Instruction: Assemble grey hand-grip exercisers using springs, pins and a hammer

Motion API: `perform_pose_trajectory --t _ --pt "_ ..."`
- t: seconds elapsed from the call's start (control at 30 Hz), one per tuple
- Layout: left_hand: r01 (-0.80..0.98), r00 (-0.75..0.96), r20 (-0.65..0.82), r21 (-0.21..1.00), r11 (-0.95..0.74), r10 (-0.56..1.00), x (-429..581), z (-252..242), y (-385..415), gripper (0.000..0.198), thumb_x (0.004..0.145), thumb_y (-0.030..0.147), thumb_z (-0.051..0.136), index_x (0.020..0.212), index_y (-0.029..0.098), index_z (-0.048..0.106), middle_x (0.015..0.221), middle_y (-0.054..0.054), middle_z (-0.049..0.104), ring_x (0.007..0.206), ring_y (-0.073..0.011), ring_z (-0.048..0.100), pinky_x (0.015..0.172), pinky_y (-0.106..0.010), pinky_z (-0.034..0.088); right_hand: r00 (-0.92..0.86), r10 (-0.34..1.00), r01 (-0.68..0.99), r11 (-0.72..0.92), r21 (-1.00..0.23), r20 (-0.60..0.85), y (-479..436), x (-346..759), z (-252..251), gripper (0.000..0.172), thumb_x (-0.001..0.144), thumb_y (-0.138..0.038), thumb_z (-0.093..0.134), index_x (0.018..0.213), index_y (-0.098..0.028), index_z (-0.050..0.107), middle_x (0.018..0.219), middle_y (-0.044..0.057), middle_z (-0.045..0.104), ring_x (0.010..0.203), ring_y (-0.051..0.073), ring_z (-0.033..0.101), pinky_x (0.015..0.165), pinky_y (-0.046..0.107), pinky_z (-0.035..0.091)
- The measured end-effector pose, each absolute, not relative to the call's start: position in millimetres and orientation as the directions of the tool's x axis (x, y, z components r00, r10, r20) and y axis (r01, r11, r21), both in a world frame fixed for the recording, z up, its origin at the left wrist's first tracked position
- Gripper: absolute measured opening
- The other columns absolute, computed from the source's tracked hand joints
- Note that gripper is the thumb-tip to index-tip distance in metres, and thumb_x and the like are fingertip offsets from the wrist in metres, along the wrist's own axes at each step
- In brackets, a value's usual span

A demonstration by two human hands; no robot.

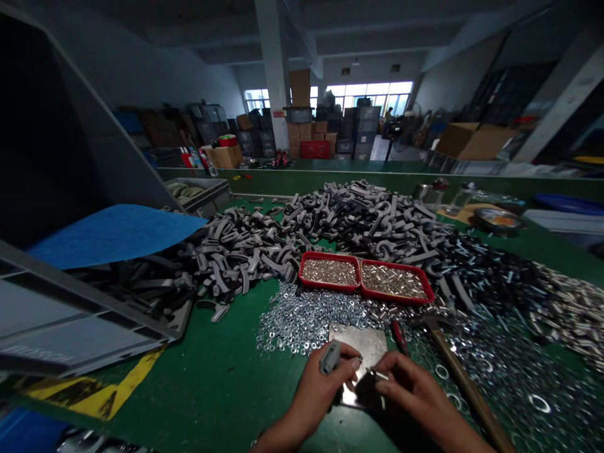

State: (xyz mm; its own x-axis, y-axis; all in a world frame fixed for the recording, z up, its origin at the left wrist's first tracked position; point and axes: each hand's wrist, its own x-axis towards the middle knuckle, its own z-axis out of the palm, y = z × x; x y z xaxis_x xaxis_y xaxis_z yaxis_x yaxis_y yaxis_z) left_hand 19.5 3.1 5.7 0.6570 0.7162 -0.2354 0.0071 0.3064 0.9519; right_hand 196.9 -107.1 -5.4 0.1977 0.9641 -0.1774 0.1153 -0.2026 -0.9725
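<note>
My left hand [325, 375] is closed around a grey handle [330, 357], whose end sticks up between thumb and fingers. Its fingertips also pinch something small and shiny, too small to name. Close by on the right, my right hand [401, 382] pinches a small metal screw [378, 374] between thumb and forefinger. Both hands are over a flat metal plate [365, 340] on the green table, with a small gap between their fingertips. Beyond the plate lies a spread of small metal nuts [302, 318]. Two red trays [330, 287] of tiny metal pins stand behind them.
A hammer [455, 362] and a red-handled tool [399, 335] lie right of the plate, among loose washers [500, 358]. Grey handles [368, 217] are heaped behind the trays. A tipped grey crate [85, 327] stands at left. Metal sleeves [576, 302] lie far right.
</note>
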Motion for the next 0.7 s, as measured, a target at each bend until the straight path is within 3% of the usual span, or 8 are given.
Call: perform_pose_trajectory --t 0.27,0.47,0.6,0.7 --pt "0.01 0.778 -0.254 0.92 0.393 0.574 12.8 5.9 -2.0 0.024 0.079 0.037 0.074 0.089 0.016 0.07 0.066 -0.002 0.065 0.058 -0.0129 0.059 0.059 -0.025 0.044 -0.002 0.971 -0.136 -0.237 -0.962 -0.239 -104.4 198.7 -5.7 0.031 0.081 -0.046 0.074 0.086 -0.02 0.058 0.069 -0.004 0.056 0.06 0.011 0.049 0.056 0.024 0.038" --pt "0.075 0.804 -0.277 0.925 0.372 0.526 12.4 6.0 -4.4 0.025 0.078 0.037 0.076 0.089 0.016 0.071 0.059 0.0 0.061 0.051 -0.0108 0.053 0.052 -0.022 0.037 -0.045 0.939 -0.412 -0.328 -0.85 -0.34 -105.8 205.2 -11.2 0.027 0.084 -0.039 0.074 0.092 -0.02 0.058 0.078 -0.002 0.06 0.064 0.01 0.053 0.06 0.023 0.041" --pt "0.069 0.696 -0.277 0.944 0.323 0.663 18.3 1.4 -4.6 0.028 0.08 0.042 0.072 0.091 0.016 0.069 0.057 0.003 0.056 0.049 -0.0098 0.049 0.049 -0.021 0.035 -0.028 0.959 -0.286 -0.278 -0.917 -0.282 -107.2 204.9 -11.8 0.026 0.084 -0.039 0.073 0.093 -0.021 0.057 0.077 -0.003 0.06 0.062 0.011 0.055 0.057 0.024 0.043" --pt "0.084 0.716 -0.257 0.955 0.285 0.649 19.0 1.9 -3.7 0.029 0.082 0.043 0.072 0.092 0.016 0.068 0.058 0.003 0.055 0.05 -0.0098 0.049 0.048 -0.02 0.035 0.014 0.972 -0.221 -0.227 -0.948 -0.236 -107.7 203.1 -8.5 0.026 0.083 -0.039 0.075 0.091 -0.023 0.056 0.076 -0.005 0.058 0.065 0.012 0.055 0.059 0.025 0.045"
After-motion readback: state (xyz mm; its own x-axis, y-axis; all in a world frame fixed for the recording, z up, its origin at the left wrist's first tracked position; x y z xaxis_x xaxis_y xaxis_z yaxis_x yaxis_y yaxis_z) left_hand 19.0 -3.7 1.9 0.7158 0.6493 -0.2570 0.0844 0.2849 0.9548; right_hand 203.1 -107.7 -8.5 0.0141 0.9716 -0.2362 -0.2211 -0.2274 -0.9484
